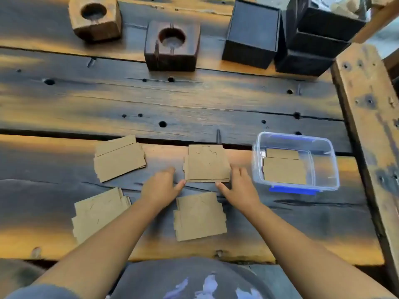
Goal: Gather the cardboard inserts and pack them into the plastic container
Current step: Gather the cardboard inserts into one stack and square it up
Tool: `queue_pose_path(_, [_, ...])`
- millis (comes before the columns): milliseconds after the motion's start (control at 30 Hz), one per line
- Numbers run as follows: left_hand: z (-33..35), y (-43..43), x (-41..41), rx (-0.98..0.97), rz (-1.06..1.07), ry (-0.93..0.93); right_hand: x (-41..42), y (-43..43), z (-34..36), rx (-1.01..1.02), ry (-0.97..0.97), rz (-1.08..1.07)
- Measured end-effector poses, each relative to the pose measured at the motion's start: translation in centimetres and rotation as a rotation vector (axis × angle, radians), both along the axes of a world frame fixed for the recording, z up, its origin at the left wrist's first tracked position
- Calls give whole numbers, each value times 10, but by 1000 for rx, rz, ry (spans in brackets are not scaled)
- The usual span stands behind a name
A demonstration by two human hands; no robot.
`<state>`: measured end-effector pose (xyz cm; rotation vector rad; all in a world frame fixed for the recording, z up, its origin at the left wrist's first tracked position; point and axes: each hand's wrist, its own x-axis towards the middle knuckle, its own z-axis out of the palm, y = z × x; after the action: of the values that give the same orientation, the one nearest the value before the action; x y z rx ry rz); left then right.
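Several small stacks of brown cardboard inserts lie on the wooden table. The middle stack (207, 164) sits between my hands: my left hand (160, 186) rests at its lower left corner and my right hand (238, 186) at its lower right corner, fingers spread along the edges, thumbs near its front edge. Other stacks lie at the near centre (199, 216), the near left (99, 212) and the far left (118, 159). The clear plastic container (323, 145) with blue clips stands to the right, holding cardboard inserts (285, 169) flat on its bottom.
Two wooden blocks with round holes (95, 18) (171, 45) and several black boxes (251, 32) stand at the back of the table. A raised wooden beam (367, 117) runs along the right edge.
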<state>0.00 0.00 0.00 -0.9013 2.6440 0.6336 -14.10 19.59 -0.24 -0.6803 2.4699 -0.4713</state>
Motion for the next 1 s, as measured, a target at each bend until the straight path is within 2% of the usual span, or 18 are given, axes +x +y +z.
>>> queue_pose_path(167, [-7,8,-16,115,205,-22,-10,-9,-11,46,-129,-101])
queue_pose_path(300, [-14,6,-29,180,308,-19,-21,-19,-16,20,-135,-172])
queue_pose_path(633, [-24,-3,-65,214,351,-16,-49,-42,-22,26,-154,-351])
queue_pose_path(1000, [-31,-1,-91,233,347,-82,-60,-62,-28,86,-222,-408])
